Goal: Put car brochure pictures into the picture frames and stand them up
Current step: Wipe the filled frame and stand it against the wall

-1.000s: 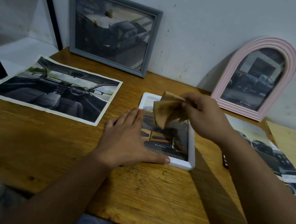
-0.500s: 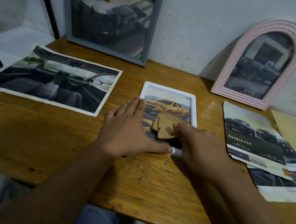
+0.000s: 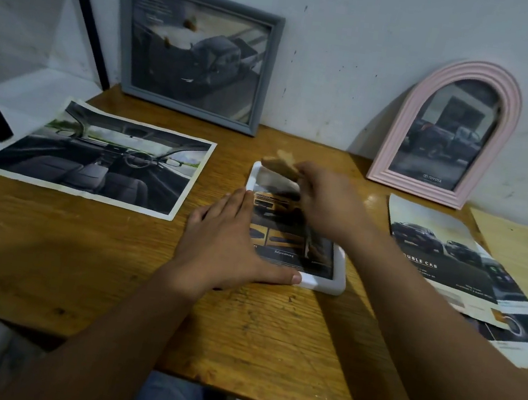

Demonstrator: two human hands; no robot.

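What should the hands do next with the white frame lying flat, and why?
Probably set the tan cloth down and stand the white frame up. It lies flat under the left hand, picture already inside, while the grey frame and pink frame lean on the wall. The right hand holds the cloth.

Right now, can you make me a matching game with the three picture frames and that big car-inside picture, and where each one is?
Things:
1. grey frame
2. pink arched frame
3. white frame
4. car-interior picture

Places:
A. lying flat in the middle of the table, under the left hand
B. loose paper lying flat at the table's left side
C. standing against the wall at the back left
D. standing against the wall at the back right

Pairs: 1-C, 2-D, 3-A, 4-B
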